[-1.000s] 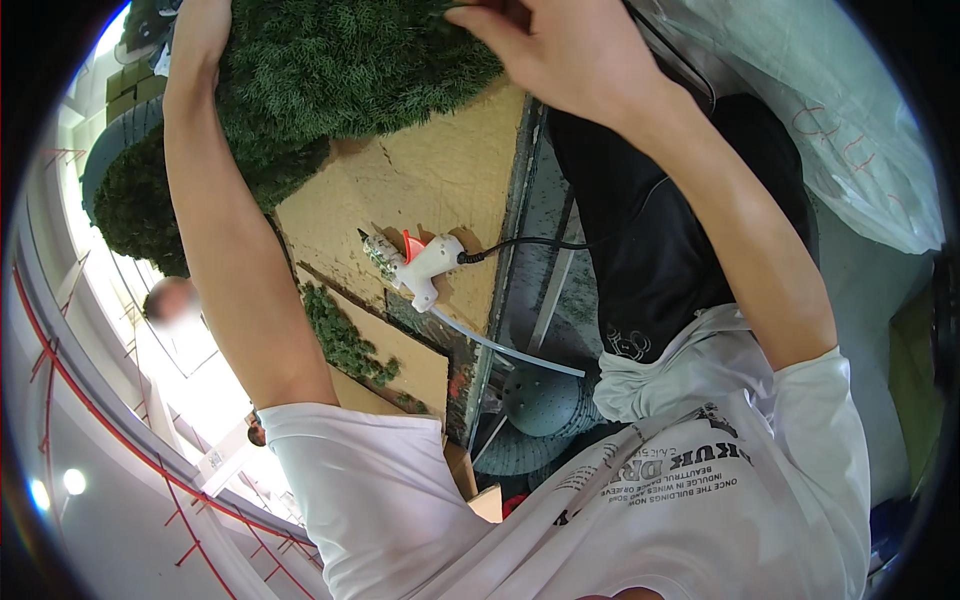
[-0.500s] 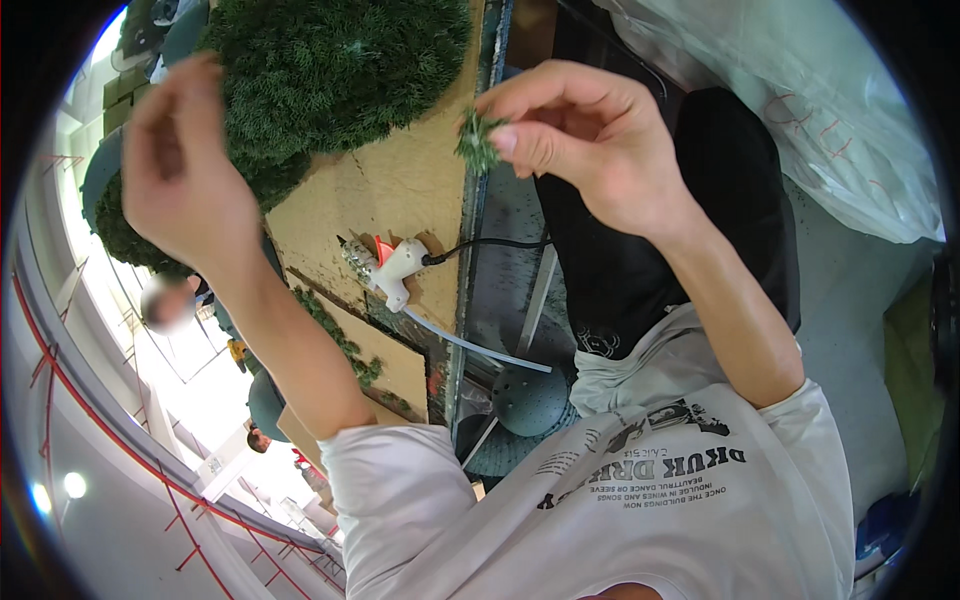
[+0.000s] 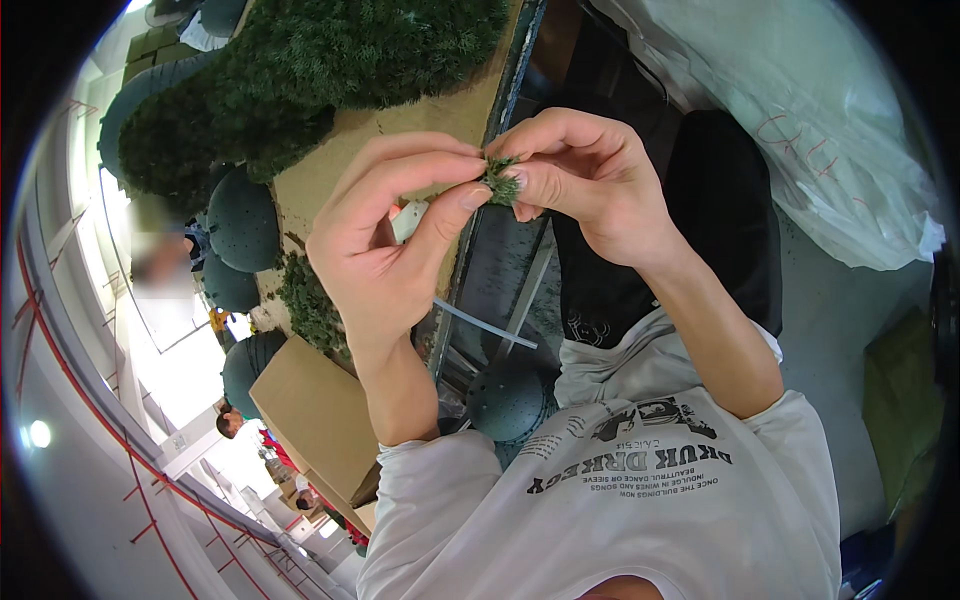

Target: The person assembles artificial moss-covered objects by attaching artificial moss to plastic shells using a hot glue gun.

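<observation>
Both hands have now met, pinching the green sprig together.

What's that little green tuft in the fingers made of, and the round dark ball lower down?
The green tuft, pinched by left hand and right hand, looks like artificial plastic foliage: stiff, fine needles. The dark ball seems moulded plastic, matte, dotted with small holes.

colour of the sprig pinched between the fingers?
Dark green sprig, held by both hands; head view shows it best.
</observation>
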